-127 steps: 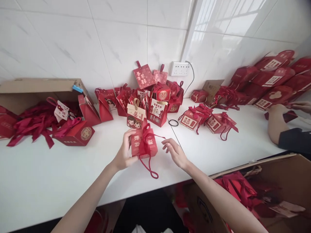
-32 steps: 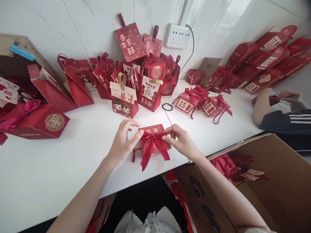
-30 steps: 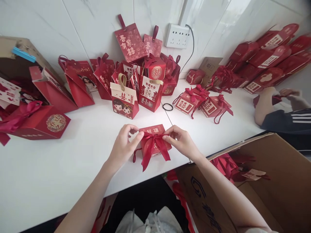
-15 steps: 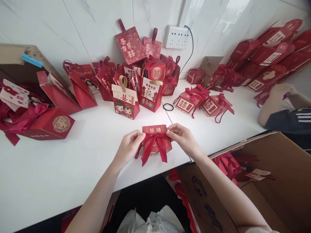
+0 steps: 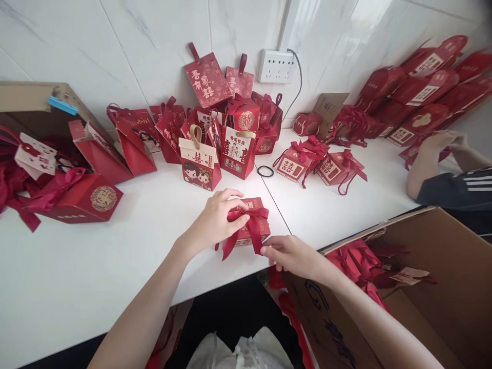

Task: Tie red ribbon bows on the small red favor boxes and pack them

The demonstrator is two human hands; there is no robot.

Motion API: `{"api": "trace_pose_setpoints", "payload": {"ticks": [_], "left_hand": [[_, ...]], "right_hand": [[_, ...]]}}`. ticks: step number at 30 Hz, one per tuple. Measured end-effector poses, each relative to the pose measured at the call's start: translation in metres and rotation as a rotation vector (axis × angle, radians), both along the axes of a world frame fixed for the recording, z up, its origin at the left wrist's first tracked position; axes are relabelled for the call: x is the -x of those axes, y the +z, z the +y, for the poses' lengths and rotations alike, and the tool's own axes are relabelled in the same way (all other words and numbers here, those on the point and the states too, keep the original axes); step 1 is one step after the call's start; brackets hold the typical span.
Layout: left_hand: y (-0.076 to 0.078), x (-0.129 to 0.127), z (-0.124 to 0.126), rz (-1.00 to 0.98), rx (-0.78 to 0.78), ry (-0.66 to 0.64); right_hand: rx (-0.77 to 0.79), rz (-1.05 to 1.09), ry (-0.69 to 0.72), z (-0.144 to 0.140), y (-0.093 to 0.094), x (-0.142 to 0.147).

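Note:
A small red gift box point(image 5: 254, 203) with gold lettering sits on the white table, tied with a dark red ribbon bow point(image 5: 255, 225). My left hand point(image 5: 217, 218) comes over the box from the left, its thumb and fingers closed around the bow near the knot and hiding the left loop. Lower down on the right, my right hand point(image 5: 288, 253) pinches the end of the bow's right-hand tail between thumb and forefinger. The left tail hangs loose over the front of the box.
Behind stand several red gift bags and boxes point(image 5: 236, 154). Small ribboned boxes point(image 5: 294, 163) lie to the right, near a black ring point(image 5: 265, 171). An open cardboard carton point(image 5: 434, 230) adjoins the table edge. Another person's hands point(image 5: 436, 146) work at far right.
My left hand has shifted from the bow's left side onto its knot. My right hand has let go of the right loop and moved down to the right tail.

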State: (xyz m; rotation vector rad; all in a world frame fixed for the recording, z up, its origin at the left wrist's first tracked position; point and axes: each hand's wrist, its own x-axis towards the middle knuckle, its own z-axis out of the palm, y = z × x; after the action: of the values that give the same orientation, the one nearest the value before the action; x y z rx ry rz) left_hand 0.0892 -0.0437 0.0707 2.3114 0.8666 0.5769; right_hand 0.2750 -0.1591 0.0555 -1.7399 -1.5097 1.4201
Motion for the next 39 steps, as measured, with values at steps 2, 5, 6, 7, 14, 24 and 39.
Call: {"api": "trace_pose_setpoints", "payload": {"ticks": [2, 5, 6, 7, 14, 24, 39], "left_hand": [[-0.004, -0.004, -0.001, -0.013, 0.020, 0.024], [-0.009, -0.008, -0.002, -0.070, 0.062, 0.080], [-0.011, -0.009, -0.002, -0.086, 0.076, 0.094], [-0.012, -0.010, -0.002, -0.097, 0.090, 0.103], [-0.016, -0.011, 0.000, -0.126, 0.115, 0.121], [-0.018, -0.012, 0.002, -0.119, 0.144, 0.107], [-0.021, -0.013, 0.004, -0.151, 0.200, 0.110]], "right_hand": [[-0.030, 0.115, -0.028, 0.001, -0.011, 0.007], [-0.080, 0.226, -0.060, 0.005, -0.022, 0.010], [-0.090, 0.229, -0.058, 0.006, -0.023, 0.009], [-0.096, 0.218, -0.054, 0.006, -0.023, 0.007], [-0.101, 0.198, -0.038, 0.002, -0.014, 0.009], [-0.145, 0.125, -0.022, 0.004, -0.011, 0.004], [-0.054, -0.083, 0.129, -0.003, 0.007, -0.015]]}}
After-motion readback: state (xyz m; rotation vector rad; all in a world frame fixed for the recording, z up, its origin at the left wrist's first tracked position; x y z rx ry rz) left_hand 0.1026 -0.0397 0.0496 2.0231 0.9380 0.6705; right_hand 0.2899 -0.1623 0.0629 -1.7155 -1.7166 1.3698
